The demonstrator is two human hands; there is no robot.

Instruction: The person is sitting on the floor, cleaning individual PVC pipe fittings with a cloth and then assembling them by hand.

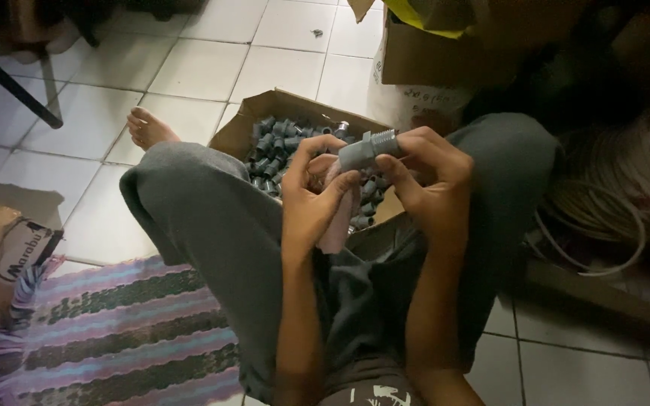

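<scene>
The person sat cross-legged on the tiled floor, both hands raised in front of the knees. The left hand was closed around a pink cloth, its thumb and fingers pressing on one end of a grey threaded pipe fitting. The right hand pinched the fitting's other end, near the thread, so the piece was held between both grips just above an open cardboard box filled with more grey fittings. The fitting looked like hard plastic: light, stiff, smooth on the barrel and ridged at the thread, so the plain barrel seemed the surer place to hold. A striped rug lay at the left, and coiled white cable at the right.
</scene>
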